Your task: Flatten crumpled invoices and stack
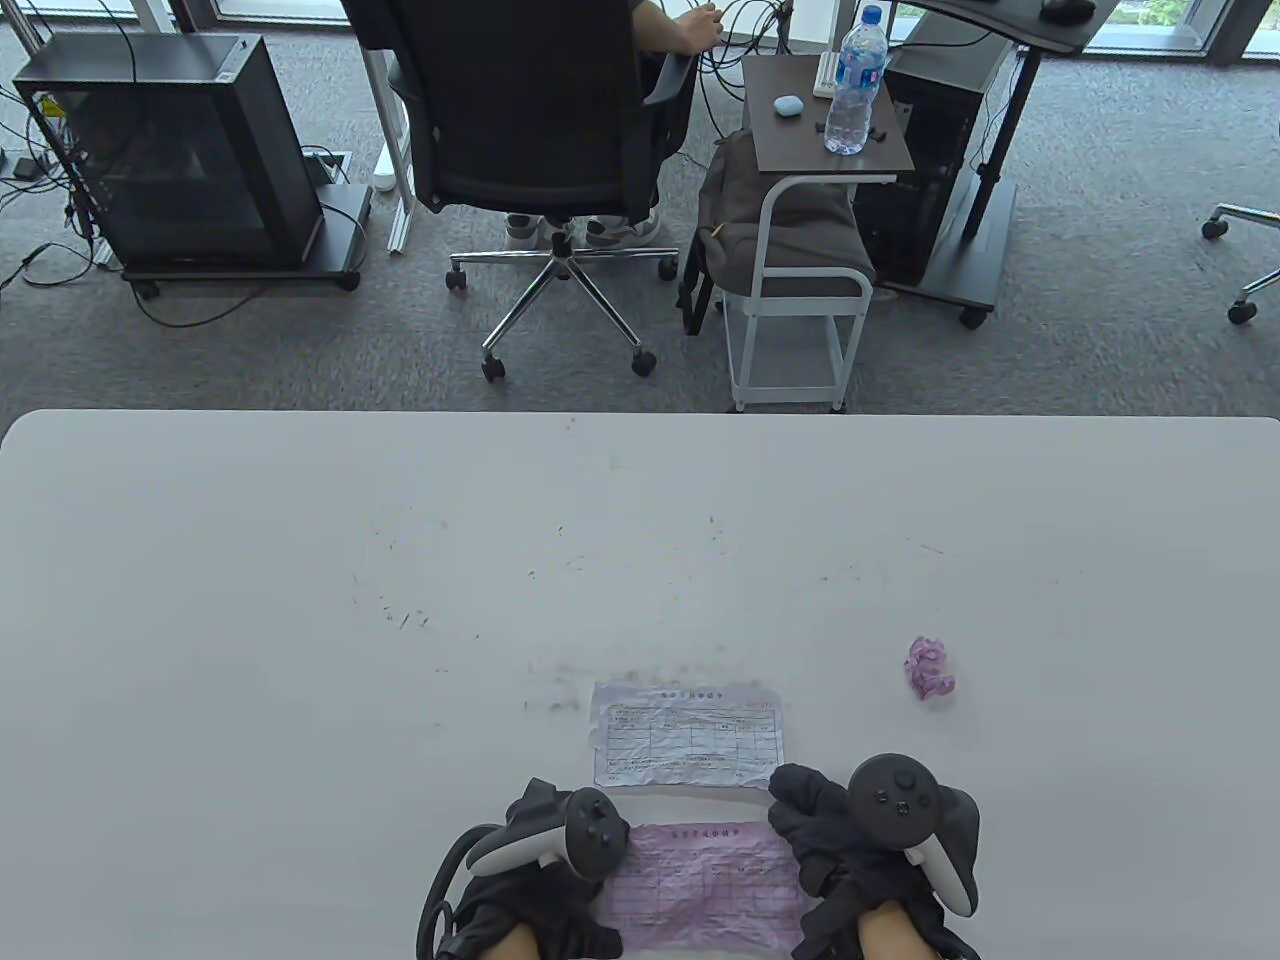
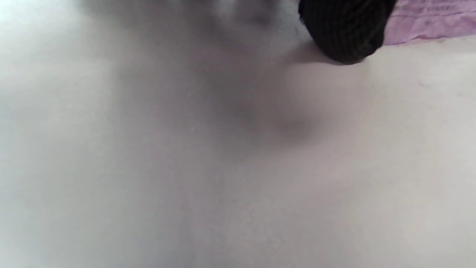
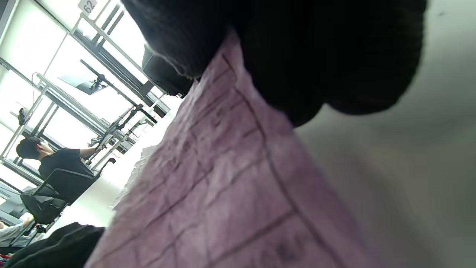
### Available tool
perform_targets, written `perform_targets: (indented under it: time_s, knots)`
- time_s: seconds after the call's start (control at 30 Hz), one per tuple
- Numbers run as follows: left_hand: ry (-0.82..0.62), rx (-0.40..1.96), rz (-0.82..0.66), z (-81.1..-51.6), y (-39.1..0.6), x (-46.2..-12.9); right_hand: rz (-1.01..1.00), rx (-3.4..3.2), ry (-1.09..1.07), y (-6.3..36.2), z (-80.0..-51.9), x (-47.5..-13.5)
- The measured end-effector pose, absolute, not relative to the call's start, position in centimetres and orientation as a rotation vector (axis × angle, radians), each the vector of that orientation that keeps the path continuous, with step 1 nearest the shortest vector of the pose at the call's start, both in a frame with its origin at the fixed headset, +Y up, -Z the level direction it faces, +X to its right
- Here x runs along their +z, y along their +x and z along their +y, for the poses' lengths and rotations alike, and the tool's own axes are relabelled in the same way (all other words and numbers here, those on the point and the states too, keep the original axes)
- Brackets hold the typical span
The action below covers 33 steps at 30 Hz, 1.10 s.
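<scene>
A flattened pink invoice (image 1: 700,885) lies at the table's near edge between my two hands. My left hand (image 1: 555,885) rests on its left edge. The left wrist view shows one gloved fingertip (image 2: 346,33) down on the table beside the pink invoice (image 2: 427,22). My right hand (image 1: 815,835) presses on the right edge, and its fingers (image 3: 334,56) lie on the pink invoice (image 3: 223,193). A flattened white invoice (image 1: 690,735) lies just beyond the pink one. A crumpled pink ball (image 1: 930,668) sits to the right, apart from both hands.
The white table (image 1: 400,560) stretches wide beyond the papers. Past its far edge are a person in an office chair (image 1: 540,130), a small side table with a water bottle (image 1: 855,80) and a computer case (image 1: 170,150).
</scene>
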State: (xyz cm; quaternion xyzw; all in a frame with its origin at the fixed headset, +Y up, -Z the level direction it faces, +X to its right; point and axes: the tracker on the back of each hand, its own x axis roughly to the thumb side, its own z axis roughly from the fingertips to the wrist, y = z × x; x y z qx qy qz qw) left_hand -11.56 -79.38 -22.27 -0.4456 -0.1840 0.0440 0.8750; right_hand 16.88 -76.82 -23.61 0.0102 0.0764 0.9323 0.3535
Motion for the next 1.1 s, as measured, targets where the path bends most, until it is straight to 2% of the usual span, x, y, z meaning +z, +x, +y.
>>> perform_targets:
  time_s: [0.2,0.3,0.5,0.63,0.73,0.83,0.9,1.1]
  knots:
    - [-0.929,0.095,-0.384,-79.4,-11.6,-22.3,-0.009,2.556,-0.074,18.0,-75.6,-23.0]
    - [-0.925,0.098,-0.383,-79.4,-11.6,-22.2,-0.099,2.574,0.049,17.6,-74.5,-22.6]
    - [-0.923,0.101,-0.381,-79.4,-11.6,-22.3,0.172,2.448,0.647,12.0,-73.5,-21.8]
    - [-0.922,0.101,-0.38,-79.4,-11.7,-22.3,0.446,2.555,1.074,6.8,-74.4,-19.9]
    - [-0.921,0.101,-0.378,-79.4,-11.7,-22.3,0.593,2.584,1.248,4.2,-75.5,-18.7]
    - [-0.923,0.095,-0.375,-79.4,-11.7,-22.3,0.781,2.668,1.258,3.5,-76.6,-18.3]
    - [-0.923,0.093,-0.374,-79.3,-11.7,-22.4,0.761,2.698,1.284,3.6,-76.4,-18.6]
    - [-0.922,0.107,-0.368,-79.2,-11.8,-22.5,0.951,2.698,1.001,5.8,-76.2,-19.9]
